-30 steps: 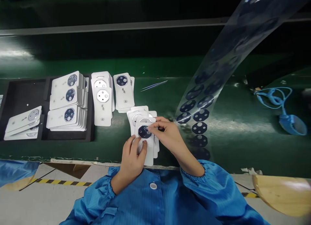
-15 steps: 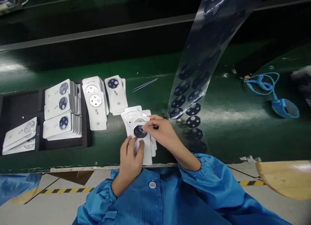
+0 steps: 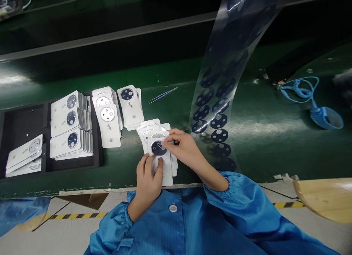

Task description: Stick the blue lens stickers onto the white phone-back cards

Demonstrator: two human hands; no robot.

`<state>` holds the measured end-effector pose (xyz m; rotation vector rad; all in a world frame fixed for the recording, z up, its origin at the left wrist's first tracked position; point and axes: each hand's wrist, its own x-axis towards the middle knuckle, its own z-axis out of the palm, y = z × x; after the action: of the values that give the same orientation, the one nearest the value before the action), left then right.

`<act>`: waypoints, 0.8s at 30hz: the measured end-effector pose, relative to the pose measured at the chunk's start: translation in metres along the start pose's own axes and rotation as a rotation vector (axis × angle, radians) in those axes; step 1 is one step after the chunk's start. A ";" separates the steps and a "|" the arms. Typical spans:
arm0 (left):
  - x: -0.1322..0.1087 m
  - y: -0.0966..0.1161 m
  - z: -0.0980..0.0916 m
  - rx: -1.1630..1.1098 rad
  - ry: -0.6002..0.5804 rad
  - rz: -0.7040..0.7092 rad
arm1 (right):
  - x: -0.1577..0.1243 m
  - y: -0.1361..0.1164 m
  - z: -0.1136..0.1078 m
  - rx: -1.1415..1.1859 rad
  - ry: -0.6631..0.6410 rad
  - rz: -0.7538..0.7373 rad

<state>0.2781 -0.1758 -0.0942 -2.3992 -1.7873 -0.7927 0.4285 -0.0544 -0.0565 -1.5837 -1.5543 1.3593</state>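
My left hand (image 3: 150, 178) rests its spread fingertips on the lower part of a white phone-back-shaped panel (image 3: 167, 174), and it grips nothing. A dark octagonal sticker with round holes (image 3: 158, 148) lies over the upper part of this panel. At the sticker's right edge, my right hand (image 3: 183, 146) has its thumb and forefinger pinched together; the exact fingertip contact is partly hidden. Beneath and behind the panel is a loose pile of similar white panels (image 3: 148, 124).
A clear film strip with dark octagonal stickers (image 3: 219, 135) hangs down to the right. Further left stand stacked panels (image 3: 110, 130), more panels (image 3: 130, 104) and a black tray (image 3: 22, 113) holding panels. Tweezers (image 3: 163, 95) lie behind. A blue wrist strap (image 3: 326, 117) lies far right.
The view has shifted slightly. Both hands stay at the same panel, with the right fingers still pinched at the sticker's edge.
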 end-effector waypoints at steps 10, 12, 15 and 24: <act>-0.001 0.000 0.002 -0.015 -0.002 -0.012 | 0.000 0.000 -0.001 0.001 -0.004 0.002; -0.001 0.000 0.002 -0.020 0.000 -0.018 | 0.000 0.000 -0.001 0.004 -0.001 0.002; -0.001 0.000 0.002 -0.033 0.000 -0.027 | 0.000 0.000 0.000 0.014 0.000 0.001; -0.004 -0.002 0.004 -0.155 -0.001 -0.085 | 0.001 -0.001 -0.004 0.124 -0.021 0.022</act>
<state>0.2774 -0.1774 -0.1000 -2.4297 -1.9060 -0.9735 0.4317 -0.0521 -0.0545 -1.5198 -1.4392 1.4593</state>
